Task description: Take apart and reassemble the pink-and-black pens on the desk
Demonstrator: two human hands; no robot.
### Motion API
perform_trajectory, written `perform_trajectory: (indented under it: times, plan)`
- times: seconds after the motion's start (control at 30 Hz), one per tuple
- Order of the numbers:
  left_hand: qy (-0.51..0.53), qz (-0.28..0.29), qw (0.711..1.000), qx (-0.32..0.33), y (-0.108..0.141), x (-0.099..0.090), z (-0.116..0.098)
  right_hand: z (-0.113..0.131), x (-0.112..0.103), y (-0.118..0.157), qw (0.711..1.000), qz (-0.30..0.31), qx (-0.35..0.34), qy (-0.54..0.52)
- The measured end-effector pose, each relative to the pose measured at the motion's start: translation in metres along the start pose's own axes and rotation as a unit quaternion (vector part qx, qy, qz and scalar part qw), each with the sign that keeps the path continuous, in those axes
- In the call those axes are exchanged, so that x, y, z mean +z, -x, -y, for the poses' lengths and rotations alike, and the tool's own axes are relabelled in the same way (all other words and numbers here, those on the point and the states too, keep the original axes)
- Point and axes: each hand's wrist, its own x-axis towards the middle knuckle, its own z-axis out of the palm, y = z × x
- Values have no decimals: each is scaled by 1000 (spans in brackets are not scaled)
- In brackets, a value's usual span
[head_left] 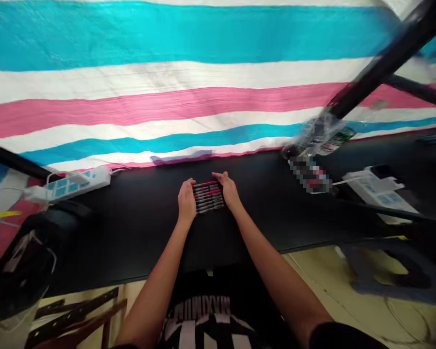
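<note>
A row of several pens, some red and most dark or grey, lies side by side on the black table. My left hand is against the left ends of the row, its fingers together along the ends. At the right ends is my right hand, thumb and fingers apart, with the fingertips near the top red pen. The pens lie between both palms, and neither hand is wrapped round them.
White power strips lie at the left and right. Clear plastic packaging sits by a black post at the back right. A black bag is at the left edge. Striped sheeting hangs behind.
</note>
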Motion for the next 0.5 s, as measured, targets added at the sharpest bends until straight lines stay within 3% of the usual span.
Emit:
perform_trajectory:
  times: [0.1, 0.2, 0.33, 0.37, 0.43, 0.47, 0.5]
  plan:
    - [-7, 3, 1000, 7, 3, -2, -3, 0, 0, -1, 1000, 8, 7, -17]
    - [-11, 16, 1000, 9, 4, -12, -6, 17, -9, 5, 1000, -6, -19, 22]
    - [16, 36, 999, -16, -1, -33, -5, 53, -57, 54, 991, 12, -52, 126]
    - [14, 38, 999, -19, -4, -36, -4, 61, -75, 77, 988, 37, -27, 148]
    - [-1, 53, 998, -19, -11, -38, -2, 74, -113, 134, 968, 128, 102, 192]
    - [-12, 57, 998, -14, -14, -36, 0, 81, -131, 166, 939, 187, 201, 208]
    - [-24, 60, 998, -8, -16, -35, 1, 89, -147, 199, 888, 253, 314, 222]
